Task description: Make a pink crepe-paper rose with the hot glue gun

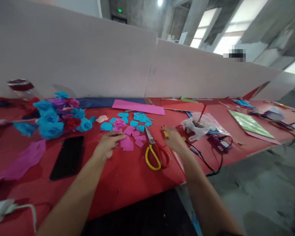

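My left hand [105, 144] is closed in a pinch at the base of a pink paper flower [119, 123]. Under and beside its fingertips lie loose pink paper petals [127, 144], with blue paper petals [139, 117] just behind them. My right hand [174, 139] is reached out over the table, somewhat blurred, its fingers curled at a small yellow object [165, 133] whose kind I cannot make out. Between the hands lies a pair of scissors [151, 139] with one yellow and one red handle, blades pointing away from me.
Left are a bunch of paper flowers [50, 121], a black phone [67, 157] and a white charger [1, 209]. Right are a plastic bag-wrapped cup [196, 126], a purple power strip [220, 144] with black cables and a green sheet pack [250, 124]. A white partition [88, 59] stands behind.
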`<move>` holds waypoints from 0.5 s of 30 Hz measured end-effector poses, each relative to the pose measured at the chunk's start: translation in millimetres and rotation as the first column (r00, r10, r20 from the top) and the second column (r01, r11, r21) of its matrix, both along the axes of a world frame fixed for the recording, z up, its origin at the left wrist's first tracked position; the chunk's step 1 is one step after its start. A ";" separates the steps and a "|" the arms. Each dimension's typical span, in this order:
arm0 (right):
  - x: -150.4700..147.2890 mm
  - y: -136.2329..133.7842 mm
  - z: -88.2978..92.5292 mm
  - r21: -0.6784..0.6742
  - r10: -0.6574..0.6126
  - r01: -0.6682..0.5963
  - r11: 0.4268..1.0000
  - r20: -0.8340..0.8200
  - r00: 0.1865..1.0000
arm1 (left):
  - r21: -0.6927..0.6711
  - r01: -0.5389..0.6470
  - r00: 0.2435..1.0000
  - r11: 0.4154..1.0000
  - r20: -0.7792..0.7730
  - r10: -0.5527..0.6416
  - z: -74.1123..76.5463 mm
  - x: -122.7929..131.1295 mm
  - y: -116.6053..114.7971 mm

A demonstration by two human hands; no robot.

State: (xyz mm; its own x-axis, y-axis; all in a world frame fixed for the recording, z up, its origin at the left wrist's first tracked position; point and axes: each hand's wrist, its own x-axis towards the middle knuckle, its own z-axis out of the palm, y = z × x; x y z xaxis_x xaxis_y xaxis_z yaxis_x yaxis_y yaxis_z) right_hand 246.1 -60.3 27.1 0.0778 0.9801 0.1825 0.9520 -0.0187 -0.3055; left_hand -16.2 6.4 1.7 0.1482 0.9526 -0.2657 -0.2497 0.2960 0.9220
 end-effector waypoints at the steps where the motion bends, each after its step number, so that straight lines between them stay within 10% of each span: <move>1: 20.5 -3.1 -1.1 -0.014 -0.014 0.014 1.000 0.028 1.000 | -0.011 0.008 1.000 1.000 -0.005 -0.008 -1.9 -0.6 0.9; 6: 75.7 -7.0 -16.5 -0.065 0.010 -0.001 0.998 0.142 0.990 | -0.079 0.050 0.995 0.996 -0.082 -0.056 3.2 -2.9 0.8; 15: 88.7 -14.7 -14.4 -0.064 0.119 -0.111 0.992 0.155 0.981 | -0.101 0.082 0.995 0.991 -0.051 -0.088 11.3 -0.5 -26.1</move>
State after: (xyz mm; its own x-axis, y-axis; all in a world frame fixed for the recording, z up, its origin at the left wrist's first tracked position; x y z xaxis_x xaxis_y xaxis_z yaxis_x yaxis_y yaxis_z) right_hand 334.7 -74.9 12.7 -0.0617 0.9897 0.1295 0.9850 0.0813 -0.1520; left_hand -16.7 -19.7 13.1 0.2097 0.9058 -0.3681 -0.1690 0.4044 0.8988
